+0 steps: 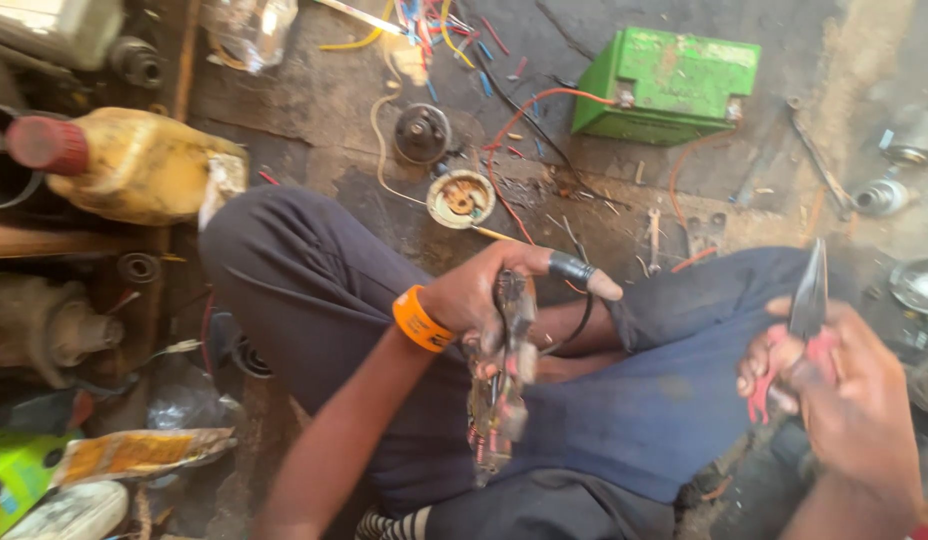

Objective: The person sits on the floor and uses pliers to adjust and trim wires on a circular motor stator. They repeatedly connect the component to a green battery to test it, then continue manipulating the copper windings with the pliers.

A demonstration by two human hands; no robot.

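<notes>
Wiring bundle held over lap in left hand, pliers in right.

Noted nearest: left hand (484, 300) clenched on one wiring bundle (499, 390), long axis running toward body, hanging below fist; right hand (834, 390) well apart to the right, grasping one pair of red-handled pliers (806, 310), tips pointing away. Left hand nearer the bundle. Farther off, on floor: one round part (461, 198), one green battery (667, 85).

One pliers (810, 300) (red-handled), one green battery (667, 84)
</notes>
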